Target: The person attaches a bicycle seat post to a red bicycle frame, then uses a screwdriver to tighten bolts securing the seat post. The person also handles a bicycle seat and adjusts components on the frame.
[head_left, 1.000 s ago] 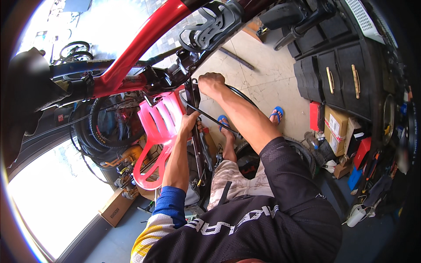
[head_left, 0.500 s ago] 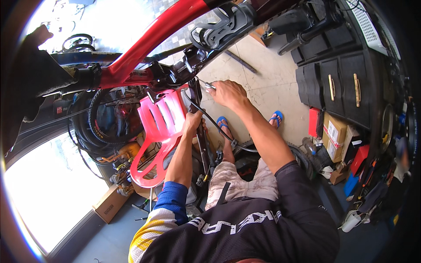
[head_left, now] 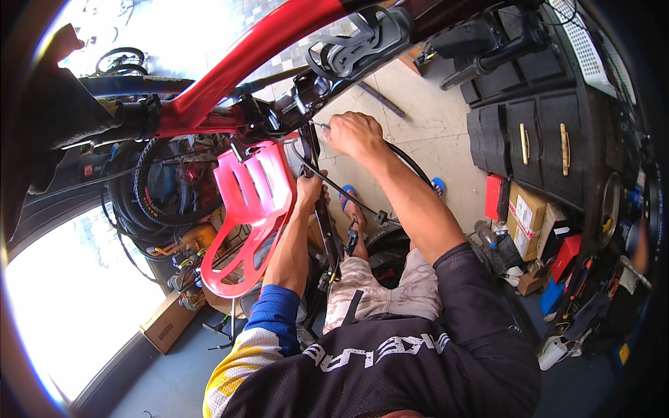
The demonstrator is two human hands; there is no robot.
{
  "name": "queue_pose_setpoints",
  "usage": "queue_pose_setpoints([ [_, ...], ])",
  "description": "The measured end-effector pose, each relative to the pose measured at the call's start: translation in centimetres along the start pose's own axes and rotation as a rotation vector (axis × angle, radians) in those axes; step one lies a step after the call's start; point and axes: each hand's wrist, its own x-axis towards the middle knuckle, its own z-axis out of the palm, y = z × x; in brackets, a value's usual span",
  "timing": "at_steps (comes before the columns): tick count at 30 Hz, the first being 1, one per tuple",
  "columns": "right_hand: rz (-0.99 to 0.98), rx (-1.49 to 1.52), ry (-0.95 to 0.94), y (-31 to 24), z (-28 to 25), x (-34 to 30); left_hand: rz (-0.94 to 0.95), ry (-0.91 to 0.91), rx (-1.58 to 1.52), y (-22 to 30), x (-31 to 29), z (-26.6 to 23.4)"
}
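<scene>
A red and black bicycle frame (head_left: 244, 56) hangs across the upper part of the view. From its lower pivot area a black frame arm (head_left: 325, 226) points down toward me. My left hand (head_left: 310, 191) is wrapped round this arm. Just to the right, my right hand (head_left: 355, 134) is closed on a slim metal tool (head_left: 323, 126), whose tip points at the frame near the pivot; its exact kind is mostly hidden by my fingers. A black cable (head_left: 341, 189) curves from the frame past my hands. The grey bottle cage (head_left: 359, 45) sits on the frame above.
A pink plastic chair (head_left: 254, 188) stands left of my left arm, with black tyres (head_left: 143, 188) behind it. At right is a black drawer cabinet (head_left: 543, 139), with boxes (head_left: 526, 219) below it. A dark tube (head_left: 382, 99) lies on the floor.
My right hand has shifted slightly left and up with the tool, closer to the frame. The cable has moved, and part of it now shows beyond my right wrist. My left hand keeps its grip.
</scene>
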Motion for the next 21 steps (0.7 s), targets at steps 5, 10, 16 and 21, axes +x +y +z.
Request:
queue_pose_setpoints([
  [5,0.018,-0.005,0.009,0.2,-0.1,0.1,0.024,0.002,0.011,0.0,0.2,0.1],
  [10,-0.039,-0.012,0.005,-0.6,-0.4,-1.5,0.099,0.031,-0.006,-1.0,1.1,0.1],
  [16,-0.110,-0.035,0.052,-2.7,1.4,-1.8,0.178,0.133,0.006,-1.5,1.0,1.3],
  [21,-0.106,-0.098,0.097,-3.0,2.0,-1.1,0.180,0.141,0.011,-1.4,0.7,1.6],
])
